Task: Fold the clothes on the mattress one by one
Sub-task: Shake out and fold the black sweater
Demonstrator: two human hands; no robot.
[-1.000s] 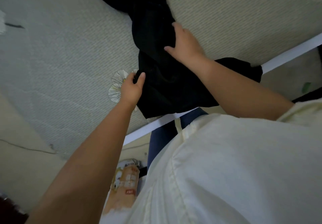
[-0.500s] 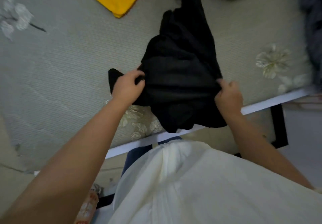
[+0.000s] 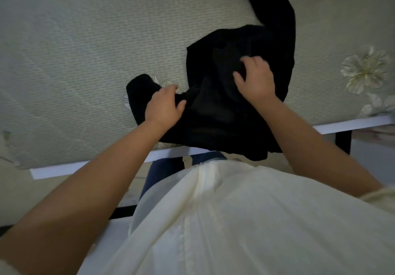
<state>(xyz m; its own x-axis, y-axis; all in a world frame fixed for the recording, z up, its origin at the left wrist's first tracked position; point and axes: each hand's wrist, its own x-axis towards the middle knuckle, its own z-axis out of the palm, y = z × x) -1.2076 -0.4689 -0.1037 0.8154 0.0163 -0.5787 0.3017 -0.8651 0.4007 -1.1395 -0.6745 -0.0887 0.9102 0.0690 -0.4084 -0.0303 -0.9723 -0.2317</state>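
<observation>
A black garment [image 3: 224, 108] lies bunched near the front edge of the mattress [image 3: 85, 60], its lower hem hanging over the white bed frame [image 3: 171, 152]. The left hand [image 3: 163, 109] grips a fold at the garment's left side, fingers curled into the cloth and thumb pointing right. The right hand [image 3: 255, 80] sits on top of the middle of the heap, fingers bent and bunching the fabric under them. One long dark part runs up and is cut off by the top edge. The cloth is so dark that seams and shape are hard to make out. A pale flower print [image 3: 365, 70] shows on the mattress to the right. No writing can be read anywhere.
</observation>
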